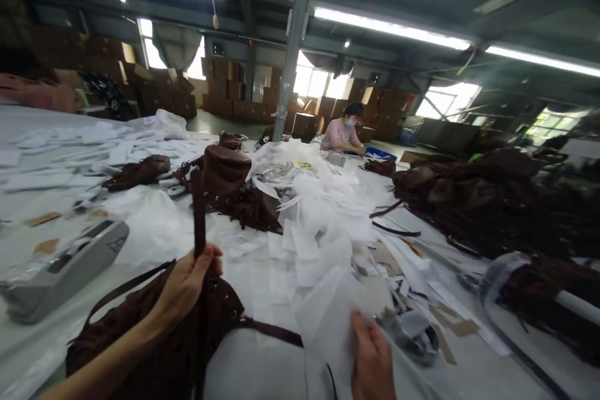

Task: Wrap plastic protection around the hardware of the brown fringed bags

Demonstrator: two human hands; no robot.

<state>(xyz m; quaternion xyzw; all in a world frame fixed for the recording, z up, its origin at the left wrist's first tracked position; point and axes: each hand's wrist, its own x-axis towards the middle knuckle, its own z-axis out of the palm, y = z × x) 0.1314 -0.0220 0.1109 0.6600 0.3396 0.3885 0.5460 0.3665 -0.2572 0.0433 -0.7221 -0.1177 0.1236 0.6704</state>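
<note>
My left hand is closed around a dark brown strap, which stands up above my fist. Below and beside it lies a dark brown handbag with another strap looping out at its side. My right hand, slightly blurred, pinches the edge of a thin white translucent sheet. Between my hands, a pale rounded piece sits against the bag, with a short brown strap lying across its top.
A grey tape dispenser stands at left. Brown bags and white paper pieces cover the table's middle. A large pile of brown bags rises at right, near a tape roll. Across the table sits a co-worker.
</note>
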